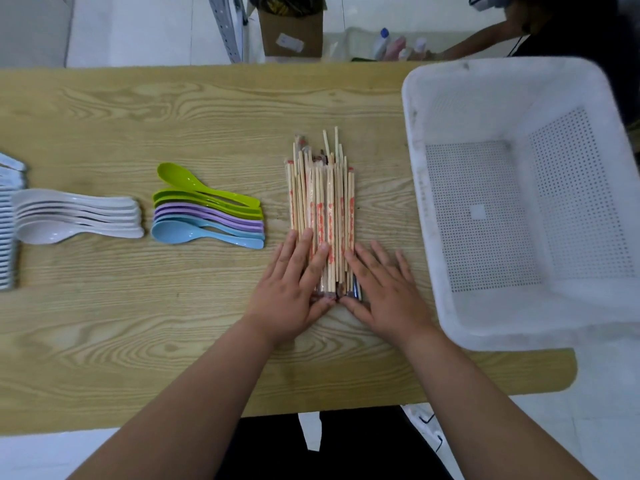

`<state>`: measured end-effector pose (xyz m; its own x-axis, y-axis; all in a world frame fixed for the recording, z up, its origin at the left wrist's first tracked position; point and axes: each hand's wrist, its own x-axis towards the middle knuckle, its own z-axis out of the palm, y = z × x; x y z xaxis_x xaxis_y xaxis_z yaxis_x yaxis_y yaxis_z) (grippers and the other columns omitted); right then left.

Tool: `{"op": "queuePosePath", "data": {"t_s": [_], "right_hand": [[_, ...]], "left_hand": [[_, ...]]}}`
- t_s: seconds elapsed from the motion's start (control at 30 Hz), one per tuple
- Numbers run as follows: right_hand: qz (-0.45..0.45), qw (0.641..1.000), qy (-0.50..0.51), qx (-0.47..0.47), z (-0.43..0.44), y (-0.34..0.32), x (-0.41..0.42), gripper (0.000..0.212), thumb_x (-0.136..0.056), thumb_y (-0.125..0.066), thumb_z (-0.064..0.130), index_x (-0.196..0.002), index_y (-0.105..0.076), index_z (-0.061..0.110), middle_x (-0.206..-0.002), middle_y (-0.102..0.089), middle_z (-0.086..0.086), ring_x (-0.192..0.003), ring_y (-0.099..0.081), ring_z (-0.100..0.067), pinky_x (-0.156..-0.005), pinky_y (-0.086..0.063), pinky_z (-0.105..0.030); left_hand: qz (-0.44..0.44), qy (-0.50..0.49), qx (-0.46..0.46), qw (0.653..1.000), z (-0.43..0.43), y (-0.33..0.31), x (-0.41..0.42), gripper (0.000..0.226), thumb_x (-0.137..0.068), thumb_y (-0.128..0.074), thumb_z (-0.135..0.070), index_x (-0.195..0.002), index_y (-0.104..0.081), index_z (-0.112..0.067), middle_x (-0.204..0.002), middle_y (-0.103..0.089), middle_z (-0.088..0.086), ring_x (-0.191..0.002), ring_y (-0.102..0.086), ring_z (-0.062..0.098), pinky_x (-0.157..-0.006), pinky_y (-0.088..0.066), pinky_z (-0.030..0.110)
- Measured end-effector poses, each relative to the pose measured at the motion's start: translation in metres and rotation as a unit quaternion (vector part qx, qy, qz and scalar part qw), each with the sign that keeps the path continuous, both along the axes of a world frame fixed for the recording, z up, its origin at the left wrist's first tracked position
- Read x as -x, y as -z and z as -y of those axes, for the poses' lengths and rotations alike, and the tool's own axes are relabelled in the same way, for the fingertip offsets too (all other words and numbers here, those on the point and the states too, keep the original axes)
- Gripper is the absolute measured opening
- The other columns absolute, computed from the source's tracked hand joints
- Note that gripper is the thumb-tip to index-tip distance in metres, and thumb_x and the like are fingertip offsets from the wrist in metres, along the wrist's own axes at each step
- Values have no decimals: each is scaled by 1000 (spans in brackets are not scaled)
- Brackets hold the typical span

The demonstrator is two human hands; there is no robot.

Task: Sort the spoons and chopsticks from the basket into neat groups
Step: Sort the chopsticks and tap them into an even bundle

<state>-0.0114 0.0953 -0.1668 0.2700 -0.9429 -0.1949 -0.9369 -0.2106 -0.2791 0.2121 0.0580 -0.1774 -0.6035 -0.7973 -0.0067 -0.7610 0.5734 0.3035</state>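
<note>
Pressing flat against the near end of the chopsticks (pixel 323 202), the left grip (pixel 294 282) and right grip (pixel 384 289) are both spread wide with straight fingers. The left fingers lie on top of the bundle's left half, the right grip lies along its right side, and the two thumbs close in at the near tips. The chopsticks are thin pale wooden sticks, many in clear sleeves printed with red characters too small to read. They lie in one lengthwise pile at the middle of the wood-grain surface (pixel 156 323), with uneven far ends.

Left of them lies a nested row of glossy plastic spoons (pixel 207 216) in green, lilac and sky blue, bowls to the left. Further left is a similar row of white spoons (pixel 76 216). At the frame's left edge is a stack of pale blue-white pieces (pixel 8 220), cut off from view.

The basket (pixel 415 168) is to the right of the chopsticks. It is white plastic with rounded corners and perforated panels, and it overhangs the near edge of the surface. Beyond the surface stands a cardboard box (pixel 291 32) with a white label that cannot be read.
</note>
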Motion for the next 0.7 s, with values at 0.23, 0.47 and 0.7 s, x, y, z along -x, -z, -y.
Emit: {"op": "queuePosePath", "data": {"t_s": [0.23,0.47,0.7], "right_hand": [[37,997,31,-53,1,-43,-23,77,-94,-49,46,-160,-17,21,-167,-13,-5,-155,-3,-26,-125,-11,-47],[112,989,-66,64,19,-79,-59,32,-80,-56,22,-106,-69,10,-98,-68,-9,-93,-63,-29,-82,-55,-40],[63,994,-83,-22,47,-89,-116,30,-87,-52,27,-104,-72,14,-94,-69,-8,-89,-66,-30,-72,-56,-39]], "left_hand": [[30,-38,-50,998,-7,-38,-11,87,-88,-52,-58,-157,-25,-13,-159,-32,17,-147,-30,36,-117,-31,50],[-16,-153,-81,985,-34,-81,-44,46,-83,-47,-38,-121,-65,-19,-104,-70,1,-97,-66,27,-79,-57,38],[-32,-192,-128,973,-10,-91,-124,27,-89,-60,-29,-115,-66,-25,-103,-68,-5,-96,-65,21,-74,-53,33]]}}
